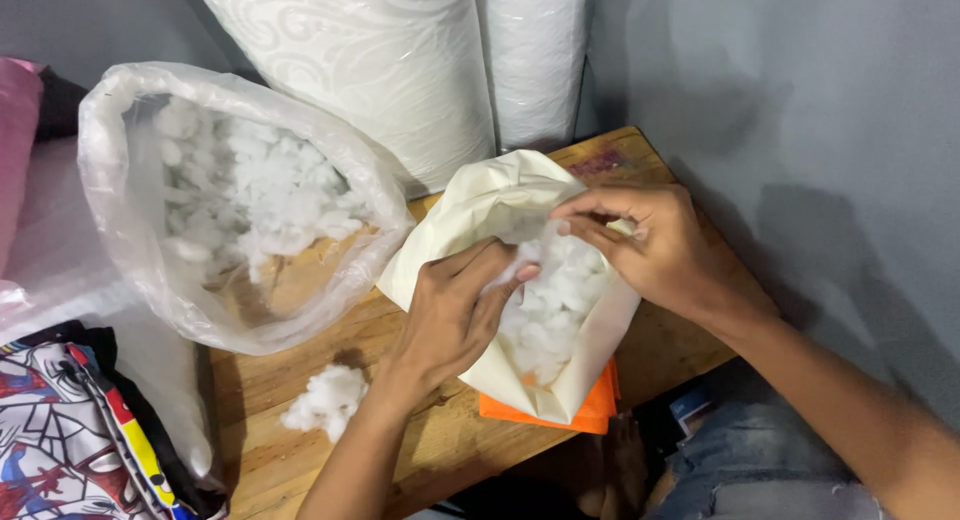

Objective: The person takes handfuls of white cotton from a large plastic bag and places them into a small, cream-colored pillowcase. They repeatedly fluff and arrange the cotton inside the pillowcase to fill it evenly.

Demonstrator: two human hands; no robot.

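On wooden table point(420, 450), both hands point(560, 275) in fluffy stuffing point(550, 310), cream cover point(480, 205).

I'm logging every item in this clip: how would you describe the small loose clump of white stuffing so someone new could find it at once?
Start at the wooden table and find the big clear plastic bag of white fibre on its left side. Just in front of that bag, left of the person's left hand, lies the small loose clump. Unlike the stuffing in the bag or in the cream fabric cover, it sits bare on the wood.

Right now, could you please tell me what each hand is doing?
Left hand: fingers pushing white stuffing into the cream cover.
Right hand: pinching the cover's edge.
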